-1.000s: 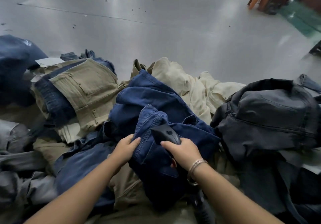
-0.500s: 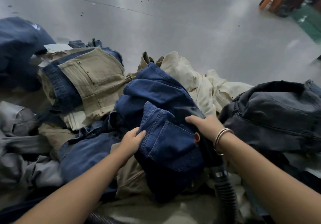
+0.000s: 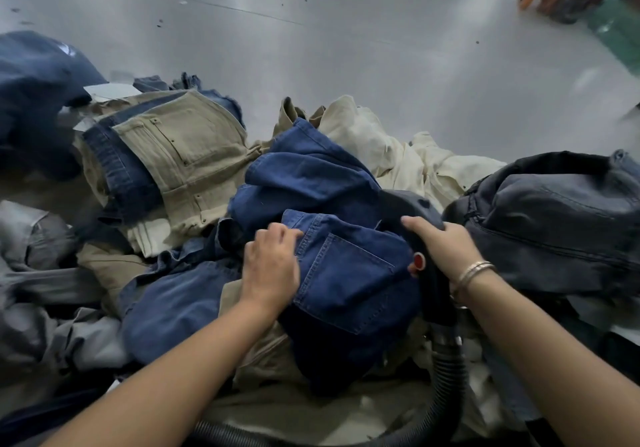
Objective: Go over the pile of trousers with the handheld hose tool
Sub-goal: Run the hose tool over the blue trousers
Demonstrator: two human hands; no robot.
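Your left hand (image 3: pixel 270 270) lies on the blue denim trousers (image 3: pixel 346 273), fingers curled at the waistband edge beside the back pocket, gripping the cloth there. Your right hand (image 3: pixel 440 245) is wrapped around the black handle of the handheld hose tool (image 3: pixel 408 204), with its fingers over the top of the handle. The tool's dark head shows just beyond those fingers, lying against the same blue trousers, and a red button (image 3: pixel 418 261) sits on the handle just inside your palm. Thin metal bangles (image 3: pixel 474 271) circle your right wrist. From below that hand the ribbed black hose (image 3: pixel 446 377) runs down and curves across toward your left forearm.

The blue trousers lie between your two hands, on top of the pile. Beyond your left hand sit folded khaki trousers (image 3: pixel 187 148) with a rear pocket showing. Ahead of both hands is a rumpled cream pair (image 3: pixel 388 155). Outside your right hand bulks a dark grey pair (image 3: pixel 561 211). The pile rests on a grey tabletop (image 3: pixel 346 48) that stretches away past it.
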